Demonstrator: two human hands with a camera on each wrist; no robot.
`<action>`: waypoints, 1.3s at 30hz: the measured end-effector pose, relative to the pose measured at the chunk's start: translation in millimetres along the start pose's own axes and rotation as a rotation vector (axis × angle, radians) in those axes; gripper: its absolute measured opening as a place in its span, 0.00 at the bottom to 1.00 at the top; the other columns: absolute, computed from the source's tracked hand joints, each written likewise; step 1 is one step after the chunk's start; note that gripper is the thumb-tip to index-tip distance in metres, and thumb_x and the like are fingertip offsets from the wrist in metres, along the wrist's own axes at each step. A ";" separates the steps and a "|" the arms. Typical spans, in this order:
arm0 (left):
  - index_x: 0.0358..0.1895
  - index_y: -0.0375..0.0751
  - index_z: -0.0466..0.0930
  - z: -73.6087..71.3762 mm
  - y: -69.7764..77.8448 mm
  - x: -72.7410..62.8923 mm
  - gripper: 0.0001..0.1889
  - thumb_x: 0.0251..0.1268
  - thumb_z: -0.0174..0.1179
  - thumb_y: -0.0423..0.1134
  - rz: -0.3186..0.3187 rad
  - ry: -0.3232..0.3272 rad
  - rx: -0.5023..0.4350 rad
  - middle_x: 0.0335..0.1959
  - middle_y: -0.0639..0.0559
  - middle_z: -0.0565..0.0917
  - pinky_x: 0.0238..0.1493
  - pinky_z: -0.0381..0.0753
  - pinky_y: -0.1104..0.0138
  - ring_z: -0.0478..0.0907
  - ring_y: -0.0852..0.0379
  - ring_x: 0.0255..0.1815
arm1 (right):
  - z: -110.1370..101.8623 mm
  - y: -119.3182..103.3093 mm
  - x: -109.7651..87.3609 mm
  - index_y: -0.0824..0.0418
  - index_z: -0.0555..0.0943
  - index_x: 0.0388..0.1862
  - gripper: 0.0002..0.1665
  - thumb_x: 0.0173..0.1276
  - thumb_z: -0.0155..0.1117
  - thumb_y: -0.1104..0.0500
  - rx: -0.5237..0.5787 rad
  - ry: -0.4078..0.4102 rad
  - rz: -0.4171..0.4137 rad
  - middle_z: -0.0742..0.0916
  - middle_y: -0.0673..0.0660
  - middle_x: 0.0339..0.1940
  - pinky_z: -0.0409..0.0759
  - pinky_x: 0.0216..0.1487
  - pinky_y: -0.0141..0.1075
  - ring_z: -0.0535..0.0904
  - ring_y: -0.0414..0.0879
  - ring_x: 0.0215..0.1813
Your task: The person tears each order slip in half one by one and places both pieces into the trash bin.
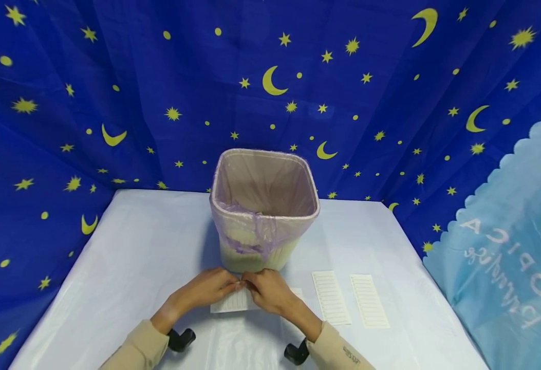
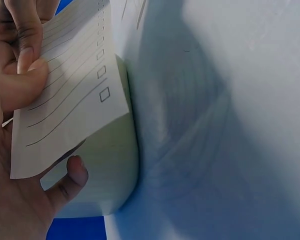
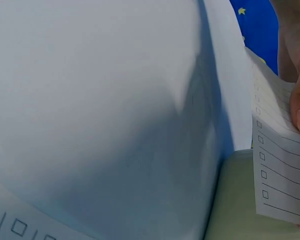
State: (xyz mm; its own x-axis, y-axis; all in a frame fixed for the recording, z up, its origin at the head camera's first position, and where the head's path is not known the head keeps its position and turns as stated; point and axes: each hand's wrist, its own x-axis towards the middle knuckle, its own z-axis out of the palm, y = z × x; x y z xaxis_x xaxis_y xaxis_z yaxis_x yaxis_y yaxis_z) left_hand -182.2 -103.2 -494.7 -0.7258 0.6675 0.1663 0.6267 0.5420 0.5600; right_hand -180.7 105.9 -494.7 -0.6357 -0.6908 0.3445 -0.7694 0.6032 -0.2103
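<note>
Head view is showing the left hand (image 1: 212, 288) and the right hand (image 1: 270, 292) meeting at a lined paper slip (image 1: 230, 304), each grip clamping on it with fingertips pinching together. In the left wrist view, the left thumb (image 2: 20, 89) is pressing on the printed face, and the slip is tilting up off the counter (image 1: 113, 288), small square checkboxes running along one edge beside the ruled lines. Just past the right hand a paper corner (image 1: 297, 293) is showing; whether it belongs to this slip cannot be told. The slip is sitting just in front of a pale bin (image 1: 252, 263), which is standing nearer the counter's back edge, about midway between its left and right edges. A translucent purple liner (image 1: 242, 231) is covering the bin's inside, folding over its rim and bunching on the near side. Toward the counter's right edge, two more slips (image 1: 332, 298) are lying flat side by side, apart from each other. Black wrist mounts (image 1: 181, 340) are jutting out by the beige sleeves (image 1: 136, 347). A blue curtain (image 1: 182, 77) with yellow stars and moons is hanging beyond the back edge, and a light-blue cloth (image 1: 520, 257) with white lettering is hanging past the right edge.
</note>
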 end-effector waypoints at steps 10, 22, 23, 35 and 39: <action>0.16 0.52 0.68 -2.7 1.1 4.6 0.21 0.72 0.55 0.44 0.030 0.041 0.040 0.16 0.68 0.58 0.24 0.60 0.74 0.56 0.72 0.18 | -2.5 1.6 2.5 0.53 0.79 0.29 0.10 0.59 0.59 0.68 -0.029 0.010 -0.005 0.79 0.44 0.16 0.72 0.26 0.29 0.66 0.31 0.21; 0.10 0.55 0.64 -3.8 9.3 11.7 0.26 0.70 0.57 0.46 0.030 0.144 0.159 0.11 0.68 0.54 0.21 0.59 0.74 0.53 0.71 0.15 | -7.0 -3.1 8.0 0.53 0.82 0.24 0.12 0.55 0.59 0.70 0.098 0.093 0.141 0.82 0.46 0.18 0.71 0.26 0.28 0.67 0.33 0.21; 0.10 0.54 0.64 -3.7 9.7 11.8 0.26 0.70 0.57 0.46 0.035 0.153 0.166 0.11 0.68 0.54 0.21 0.59 0.73 0.53 0.71 0.15 | -7.2 -3.4 8.4 0.53 0.82 0.24 0.11 0.56 0.60 0.69 0.105 0.090 0.153 0.82 0.46 0.18 0.71 0.27 0.28 0.68 0.33 0.22; 0.09 0.53 0.70 -2.3 11.4 13.3 0.25 0.69 0.59 0.45 0.091 0.209 0.255 0.08 0.65 0.63 0.20 0.63 0.73 0.58 0.70 0.13 | -10.0 -4.9 12.0 0.56 0.81 0.21 0.10 0.61 0.61 0.66 0.263 0.070 0.230 0.81 0.47 0.18 0.66 0.27 0.24 0.66 0.32 0.22; 0.08 0.53 0.69 -1.4 11.2 13.6 0.25 0.67 0.60 0.45 0.103 0.222 0.268 0.08 0.65 0.61 0.19 0.61 0.73 0.57 0.70 0.13 | -9.5 -4.8 11.9 0.56 0.81 0.21 0.10 0.60 0.61 0.66 0.303 0.069 0.242 0.80 0.47 0.17 0.65 0.28 0.24 0.66 0.32 0.22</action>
State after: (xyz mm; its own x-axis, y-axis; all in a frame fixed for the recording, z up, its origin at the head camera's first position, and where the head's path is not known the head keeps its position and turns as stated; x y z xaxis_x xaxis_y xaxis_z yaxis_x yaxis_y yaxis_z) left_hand -185.5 -88.8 -485.0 -0.6803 0.6142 0.3999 0.7306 0.6117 0.3034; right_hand -184.0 98.6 -480.9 -0.8030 -0.5086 0.3106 -0.5882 0.5926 -0.5503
